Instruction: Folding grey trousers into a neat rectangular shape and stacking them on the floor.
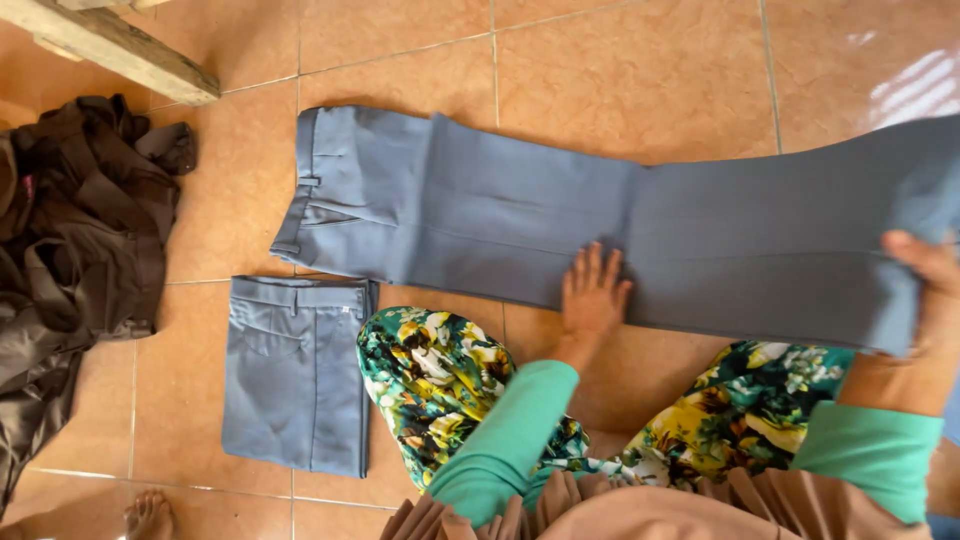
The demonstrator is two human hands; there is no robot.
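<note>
While the left hand (592,292) presses flat, fingers spread, on the grey trousers (480,210) lying on the tiled floor (620,70), the right hand (925,275) grips their leg end, lifted.

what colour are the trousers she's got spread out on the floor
Grey-blue trousers, plain, no pattern; the head view shows them.

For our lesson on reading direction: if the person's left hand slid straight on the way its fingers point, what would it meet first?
The left hand points up the picture, flat on the grey-blue trousers. It would cross more trouser cloth, then reach the bare tile floor.
</note>
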